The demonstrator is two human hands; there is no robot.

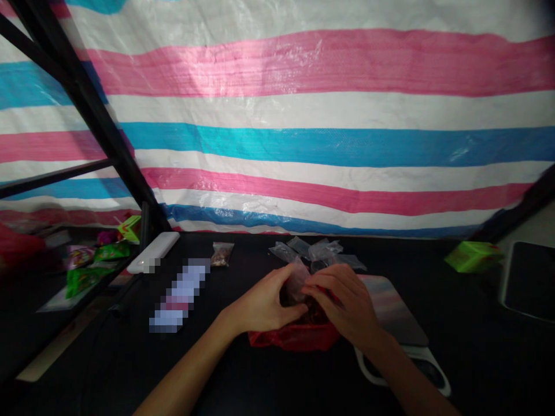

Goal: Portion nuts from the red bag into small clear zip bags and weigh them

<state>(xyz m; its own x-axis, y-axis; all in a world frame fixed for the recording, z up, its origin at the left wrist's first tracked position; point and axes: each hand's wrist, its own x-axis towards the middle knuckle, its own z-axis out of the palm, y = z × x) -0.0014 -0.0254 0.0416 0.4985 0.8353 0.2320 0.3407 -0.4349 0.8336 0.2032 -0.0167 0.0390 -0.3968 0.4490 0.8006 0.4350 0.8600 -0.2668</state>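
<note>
My left hand (264, 297) is closed on the left side of a small clear plastic bag (297, 281), its thumb stretched toward the right. From the other side, my right hand (342, 300) grips the same bag with bent fingers. Below both hands sits a red plastic bag (295, 338) with dark brown bits inside, mostly covered by my hands. Several empty clear bags (321, 249) lie in a loose pile just behind. To the right stands a kitchen scale (396, 315) with a metal top, partly under my right forearm.
A filled small bag (222, 254) lies left of the pile. Further left are a blurred-out phone-like strip (180, 297), a white bar-shaped object (155, 252) and green snack packets (87, 280). A green box (473, 256) and a dark-screened device (529, 280) stand at right. Striped sheeting hangs behind.
</note>
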